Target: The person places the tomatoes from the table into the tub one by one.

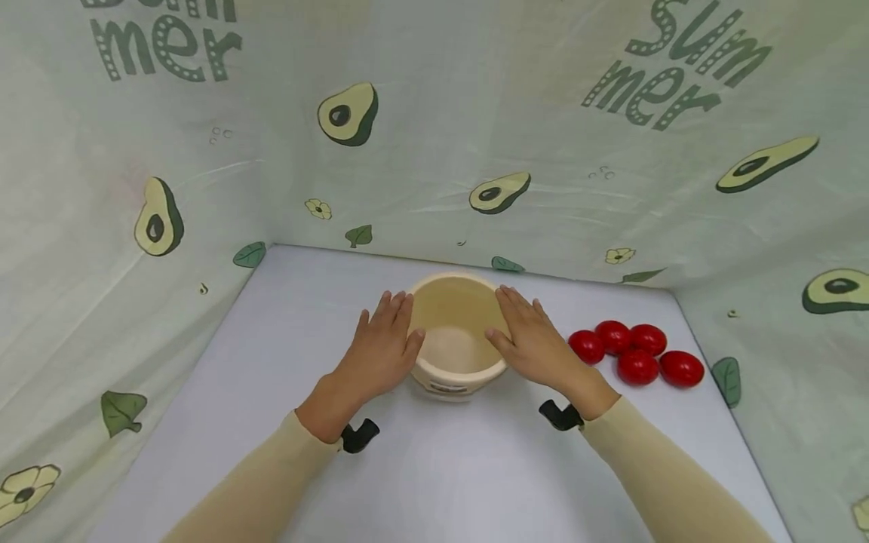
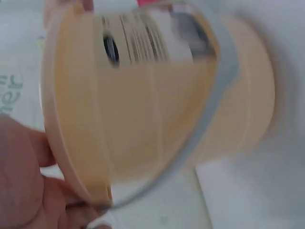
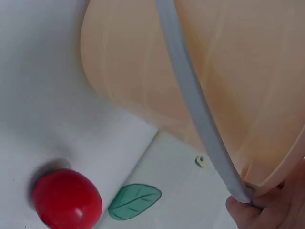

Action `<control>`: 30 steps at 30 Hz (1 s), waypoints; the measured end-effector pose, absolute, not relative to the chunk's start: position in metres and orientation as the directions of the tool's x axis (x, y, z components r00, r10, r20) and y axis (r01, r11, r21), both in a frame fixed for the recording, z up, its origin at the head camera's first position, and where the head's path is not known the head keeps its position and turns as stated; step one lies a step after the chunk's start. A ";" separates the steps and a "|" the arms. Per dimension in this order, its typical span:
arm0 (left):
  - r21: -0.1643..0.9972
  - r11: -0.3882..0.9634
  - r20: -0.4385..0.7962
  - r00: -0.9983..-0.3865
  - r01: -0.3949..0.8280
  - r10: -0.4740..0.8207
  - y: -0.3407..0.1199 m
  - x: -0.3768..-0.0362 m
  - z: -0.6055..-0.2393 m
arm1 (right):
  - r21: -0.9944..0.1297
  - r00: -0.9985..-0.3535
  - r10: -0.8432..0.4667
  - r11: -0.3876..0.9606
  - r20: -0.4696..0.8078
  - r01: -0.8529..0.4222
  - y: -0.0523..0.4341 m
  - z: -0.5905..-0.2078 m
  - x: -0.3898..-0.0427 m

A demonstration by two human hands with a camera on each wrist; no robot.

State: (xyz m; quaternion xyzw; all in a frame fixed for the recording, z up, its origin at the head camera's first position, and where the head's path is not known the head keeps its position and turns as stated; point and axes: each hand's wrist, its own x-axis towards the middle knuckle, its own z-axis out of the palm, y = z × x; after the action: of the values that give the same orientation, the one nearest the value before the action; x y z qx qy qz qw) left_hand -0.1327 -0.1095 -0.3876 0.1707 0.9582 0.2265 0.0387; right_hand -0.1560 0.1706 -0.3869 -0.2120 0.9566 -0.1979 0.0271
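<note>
A cream plastic bucket (image 1: 456, 381) stands upright on the white table, its mouth facing up and nothing visible inside. My left hand (image 1: 383, 343) holds the rim at its left side, the thumb reaching over the edge and the fingers along the outside. On the opposite side, my right hand (image 1: 539, 343) holds the rim in the same manner. A grey carrying handle (image 3: 190, 90) hangs down across the bucket's outer wall. In the left wrist view, a label (image 2: 143, 38) with a barcode shows on the wall, blurred.
Several shiny red egg-shaped objects (image 1: 638, 367) lie grouped at the right of the table, beyond my right hand. A pale cloth (image 1: 421, 136) printed with avocados and leaves rises behind the table (image 1: 434, 467) and along both sides.
</note>
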 end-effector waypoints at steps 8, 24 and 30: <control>0.368 0.850 -0.028 -0.909 0.378 0.416 -0.121 -0.150 -0.393 | -0.341 -0.889 -0.454 0.829 0.051 -0.443 0.170 -0.391 -0.157; 0.295 0.876 -0.032 -0.912 0.382 0.409 -0.114 -0.154 -0.389 | -0.302 -0.892 -0.433 0.839 0.132 -0.452 0.177 -0.396 -0.156; 0.302 0.875 -0.038 -0.912 0.378 0.407 -0.117 -0.152 -0.388 | -0.251 -0.884 -0.443 0.848 0.152 -0.468 0.194 -0.392 -0.164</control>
State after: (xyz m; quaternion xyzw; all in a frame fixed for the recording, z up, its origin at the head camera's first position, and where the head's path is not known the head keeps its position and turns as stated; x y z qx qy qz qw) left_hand -0.1521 -0.1169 -0.3879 0.2031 0.9670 0.1456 0.0504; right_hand -0.1644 0.1935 -0.3918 -0.2371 0.9601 -0.1414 -0.0442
